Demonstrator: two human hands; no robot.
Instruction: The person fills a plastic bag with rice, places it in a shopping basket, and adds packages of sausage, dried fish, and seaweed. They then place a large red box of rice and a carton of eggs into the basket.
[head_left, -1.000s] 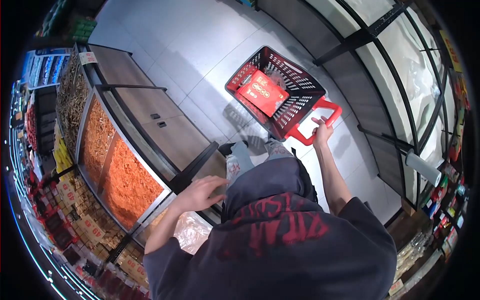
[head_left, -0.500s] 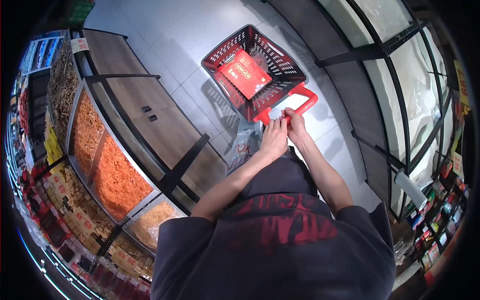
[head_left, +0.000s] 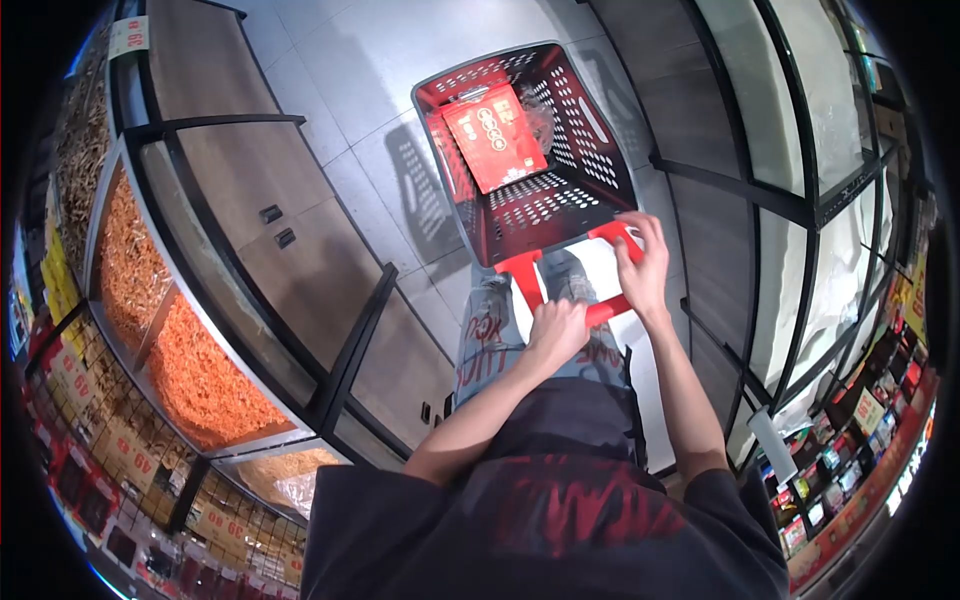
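A red and dark shopping basket (head_left: 560,205) with perforated walls sits in front of my legs. It holds a flat red box (head_left: 495,140) with printed lettering, and a clear plastic package (head_left: 538,118) lies beside the box. My left hand (head_left: 560,328) is closed around the near left corner of the red handle (head_left: 606,310). At the handle's right arm, close to the basket rim, my right hand (head_left: 645,262) curls its fingers around the red plastic; part of its grip is hidden.
On the left, a slanted display bin (head_left: 210,375) holds orange shreds above wooden cabinets (head_left: 225,200). Black-framed shelving (head_left: 740,190) lines the right side. Grey floor tiles (head_left: 350,60) run between them. Price signs (head_left: 128,36) hang along the left display.
The handle has tilted toward my body and the basket appears nearer. My right hand has moved from beside my left hand up to the handle's right arm. The view has shifted.
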